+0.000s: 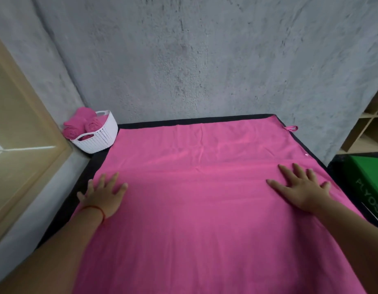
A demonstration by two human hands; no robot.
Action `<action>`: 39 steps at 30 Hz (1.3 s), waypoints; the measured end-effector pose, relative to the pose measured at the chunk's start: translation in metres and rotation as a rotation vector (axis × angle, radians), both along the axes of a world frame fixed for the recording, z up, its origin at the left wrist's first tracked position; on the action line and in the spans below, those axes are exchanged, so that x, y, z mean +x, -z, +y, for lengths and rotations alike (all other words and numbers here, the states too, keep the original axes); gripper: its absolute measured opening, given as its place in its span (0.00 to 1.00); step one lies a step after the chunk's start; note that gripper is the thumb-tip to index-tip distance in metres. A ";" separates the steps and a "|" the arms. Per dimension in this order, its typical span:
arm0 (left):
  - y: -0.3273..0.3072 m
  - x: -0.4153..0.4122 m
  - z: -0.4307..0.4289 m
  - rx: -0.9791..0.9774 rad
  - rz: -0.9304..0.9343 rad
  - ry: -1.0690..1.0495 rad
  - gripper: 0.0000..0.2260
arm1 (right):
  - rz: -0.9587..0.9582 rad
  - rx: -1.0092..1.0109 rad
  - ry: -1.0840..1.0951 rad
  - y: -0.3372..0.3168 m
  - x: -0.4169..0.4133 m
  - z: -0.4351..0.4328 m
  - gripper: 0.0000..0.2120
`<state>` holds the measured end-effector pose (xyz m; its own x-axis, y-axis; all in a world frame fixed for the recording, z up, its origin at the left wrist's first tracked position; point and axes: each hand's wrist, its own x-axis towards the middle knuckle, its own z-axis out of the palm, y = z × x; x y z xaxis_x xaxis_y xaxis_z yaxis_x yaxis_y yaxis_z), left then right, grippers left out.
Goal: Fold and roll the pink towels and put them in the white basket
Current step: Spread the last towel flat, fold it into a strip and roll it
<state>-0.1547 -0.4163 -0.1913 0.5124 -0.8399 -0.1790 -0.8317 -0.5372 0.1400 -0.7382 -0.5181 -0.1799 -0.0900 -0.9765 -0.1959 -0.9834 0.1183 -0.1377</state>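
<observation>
A pink towel [205, 187] lies spread flat over the dark bench [94, 160]. Both hands press it with straight, splayed fingers — left hand [105, 198] near its left edge, right hand [300, 187] near its right. The white basket [98, 139] at the far left corner holds rolled pink towels [81, 124].

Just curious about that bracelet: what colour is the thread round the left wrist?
Red; the thread shows best in the head view.

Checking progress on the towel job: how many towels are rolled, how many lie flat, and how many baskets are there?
Rolled towels: 3 visible
Flat towels: 1
Baskets: 1
Total: 5
</observation>
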 end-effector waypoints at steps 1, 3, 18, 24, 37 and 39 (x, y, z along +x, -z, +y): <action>0.001 0.003 -0.011 -0.002 0.002 -0.022 0.32 | -0.008 0.019 0.031 -0.002 0.006 -0.011 0.51; 0.002 0.003 -0.035 0.015 -0.005 -0.085 0.31 | -0.019 0.042 0.089 -0.006 0.020 -0.033 0.53; 0.000 -0.191 -0.053 -0.133 -0.024 0.513 0.31 | -0.092 -0.142 -0.636 -0.003 0.149 -0.014 0.31; -0.005 -0.147 -0.105 -0.035 -0.042 0.435 0.34 | -0.008 -0.025 -0.511 0.001 0.175 -0.052 0.41; -0.005 -0.084 -0.253 -0.024 -0.008 0.317 0.37 | 0.015 -0.078 -0.383 0.001 0.200 -0.218 0.48; -0.005 -0.062 -0.273 -0.027 -0.012 0.279 0.37 | 0.010 -0.084 -0.376 0.002 0.194 -0.240 0.47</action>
